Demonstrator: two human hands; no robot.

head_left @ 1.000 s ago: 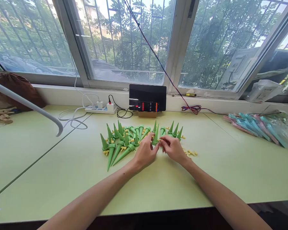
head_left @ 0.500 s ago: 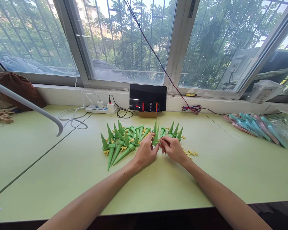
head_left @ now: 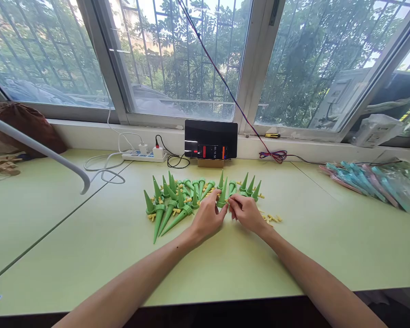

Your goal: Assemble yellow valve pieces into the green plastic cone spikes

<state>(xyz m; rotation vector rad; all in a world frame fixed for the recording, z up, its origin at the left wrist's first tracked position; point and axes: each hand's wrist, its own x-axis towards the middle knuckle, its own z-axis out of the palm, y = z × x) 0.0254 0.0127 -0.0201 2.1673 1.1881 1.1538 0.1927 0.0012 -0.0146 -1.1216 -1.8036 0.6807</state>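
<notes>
My left hand [head_left: 208, 213] is closed around the base of a green plastic plant watering spike [head_left: 223, 195], whose point is up. At the spike's right side, my right hand [head_left: 246, 211] pinches a small yellow valve [head_left: 227, 201], mostly hidden by the fingertips. Both hands nearly meet just above the table. Around my left hand lies a cluster of similar green spikes [head_left: 171, 212], some upright and others on their sides, many with yellow valves fitted. Several loose yellow valves [head_left: 271, 218] lie by my right wrist.
Behind the spikes, a phone [head_left: 212, 152] leans against a black tablet [head_left: 210, 132]. A power strip [head_left: 145, 156] with cables sits to the left. A white curved rod [head_left: 54, 157] crosses the left side. Plastic-wrapped packets [head_left: 369, 182] lie far right on the pale green table [head_left: 225, 269].
Hardly anything differs. Both hands keep the same hold on the spike and valve, with only a tiny shift of the fingers.
</notes>
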